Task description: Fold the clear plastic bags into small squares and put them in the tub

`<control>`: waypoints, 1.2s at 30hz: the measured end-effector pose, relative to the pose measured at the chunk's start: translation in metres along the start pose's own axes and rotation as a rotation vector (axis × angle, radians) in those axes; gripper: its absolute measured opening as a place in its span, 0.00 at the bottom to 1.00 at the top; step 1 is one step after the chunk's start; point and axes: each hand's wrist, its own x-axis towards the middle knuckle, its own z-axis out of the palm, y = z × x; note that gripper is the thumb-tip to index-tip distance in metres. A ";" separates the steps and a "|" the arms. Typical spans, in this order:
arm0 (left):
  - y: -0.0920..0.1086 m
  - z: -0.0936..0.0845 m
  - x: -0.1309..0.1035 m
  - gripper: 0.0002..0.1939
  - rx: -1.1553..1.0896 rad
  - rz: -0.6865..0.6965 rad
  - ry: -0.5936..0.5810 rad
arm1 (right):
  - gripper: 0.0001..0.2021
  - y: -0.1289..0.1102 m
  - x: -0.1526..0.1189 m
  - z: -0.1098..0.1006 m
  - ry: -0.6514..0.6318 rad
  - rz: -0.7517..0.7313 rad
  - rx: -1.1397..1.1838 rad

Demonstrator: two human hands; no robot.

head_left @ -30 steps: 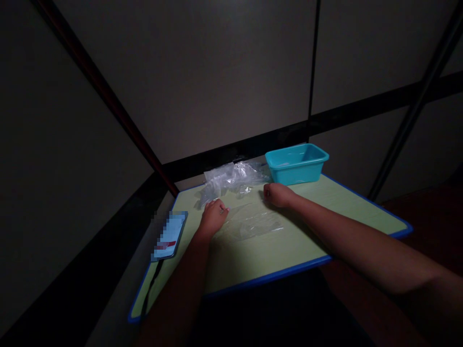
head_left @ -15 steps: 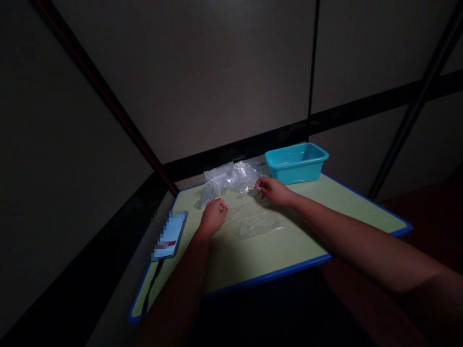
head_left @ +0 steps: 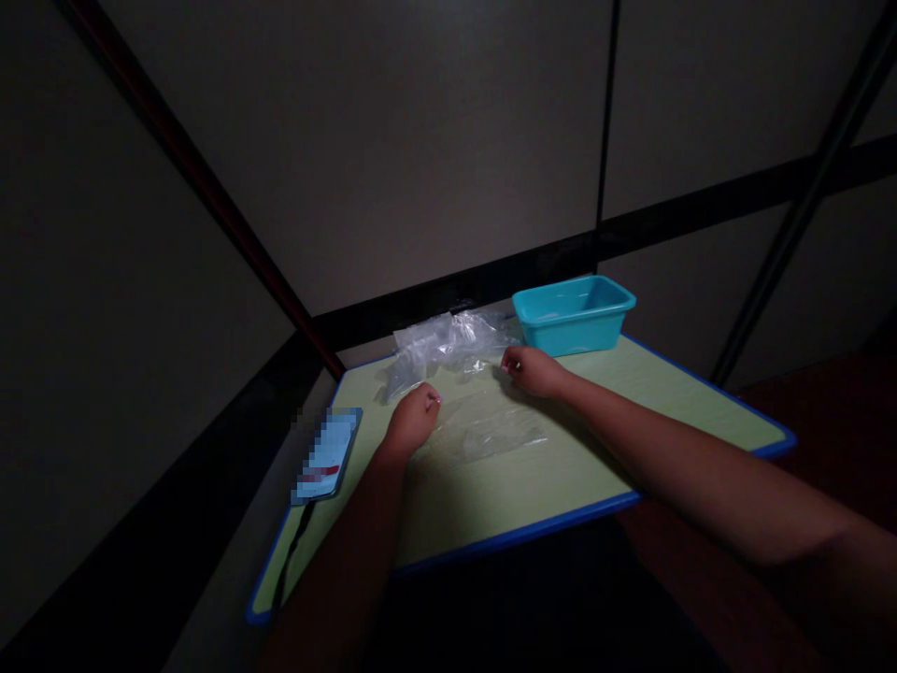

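Note:
A thin clear plastic bag (head_left: 505, 436) lies spread on the pale green table, its faint outline hard to follow in the dim light. At its left side, my left hand (head_left: 412, 418) is closed, thumb and fingers pinched on the bag's edge. My right hand (head_left: 533, 372) pinches at the bag's far right side, in front of the tub; its fingertips are small and partly hidden. Just beyond both hands rests a crumpled heap of clear plastic bags (head_left: 448, 348).
A turquoise plastic tub (head_left: 576, 329) stands at the back right of the table (head_left: 491, 509), which has a blue rim. On the left edge lies a phone (head_left: 328, 458) with a lit, pixelated screen and a dark strap (head_left: 298, 547). A panelled wall (head_left: 448, 168) rises behind.
My right hand has shifted slightly to the right, its fingers curling in more. My left hand is almost where it was, and the bag lies nearly unchanged.

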 end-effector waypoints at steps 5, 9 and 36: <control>-0.002 0.001 0.000 0.06 0.018 0.023 -0.015 | 0.05 0.000 -0.002 0.000 -0.057 -0.040 -0.068; -0.004 -0.001 0.000 0.05 0.105 0.038 0.063 | 0.09 0.002 -0.002 0.001 -0.066 -0.023 -0.128; 0.002 -0.007 -0.002 0.10 0.121 -0.168 -0.046 | 0.07 0.004 0.001 0.005 -0.195 -0.011 -0.196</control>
